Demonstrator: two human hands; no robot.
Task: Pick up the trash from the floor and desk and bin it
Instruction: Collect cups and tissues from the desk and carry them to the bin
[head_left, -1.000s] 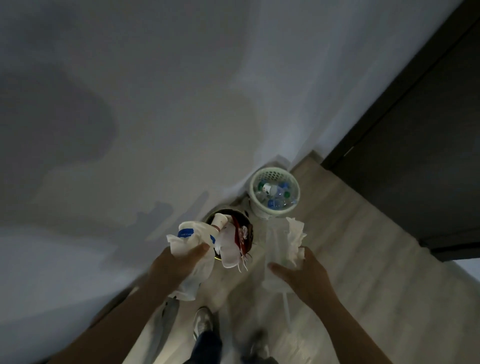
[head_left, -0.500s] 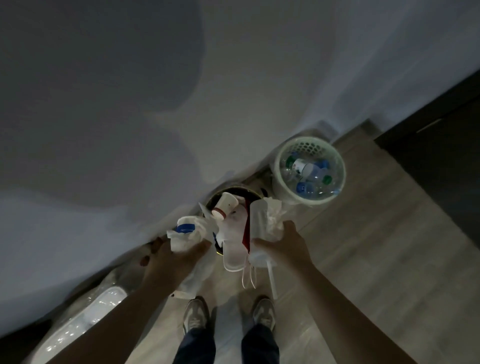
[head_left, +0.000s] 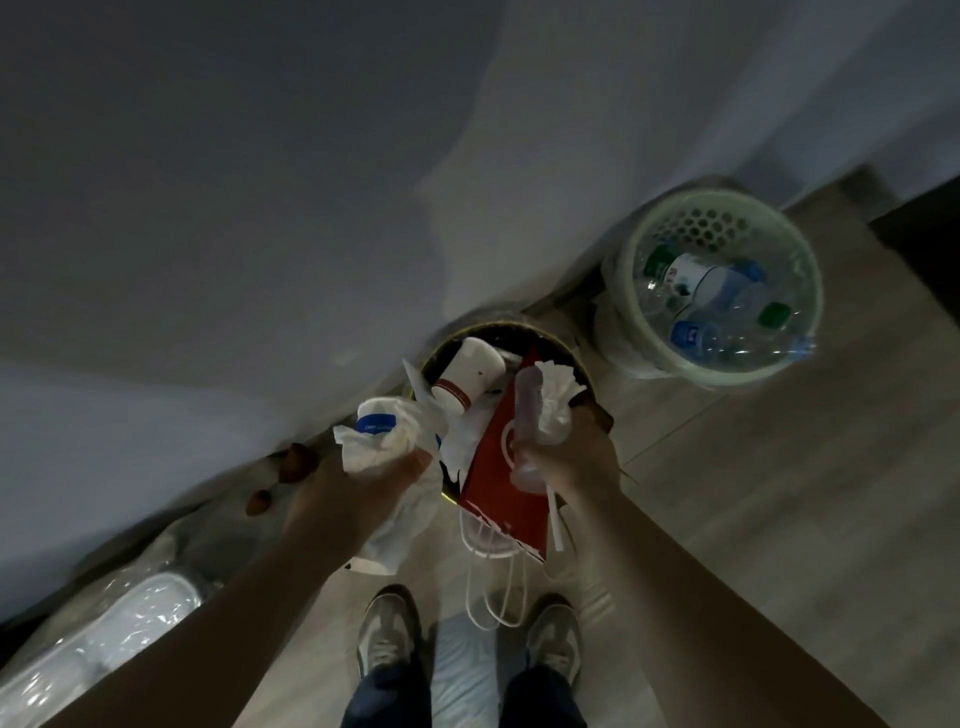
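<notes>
A dark round bin (head_left: 447, 347) stands against the wall, stuffed with a white paper cup (head_left: 467, 375) and a red paper bag (head_left: 501, 483) whose white handles hang over the near rim. My left hand (head_left: 358, 486) grips a bundle of crumpled white tissue and plastic with a blue-banded piece (head_left: 382, 434), held at the bin's left edge. My right hand (head_left: 571, 460) grips a wad of white tissue with a clear plastic wrapper (head_left: 553, 402), directly over the bin's right side.
A pale green perforated basket (head_left: 789, 223) full of plastic bottles stands to the right of the bin. A shiny plastic-wrapped white object (head_left: 104, 639) lies along the wall at lower left. My two shoes (head_left: 387, 631) stand on the wooden floor just before the bin.
The bins have come closer as I stepped up to them. My right hand has swung left from beside the bin to over its right side with its tissue.
</notes>
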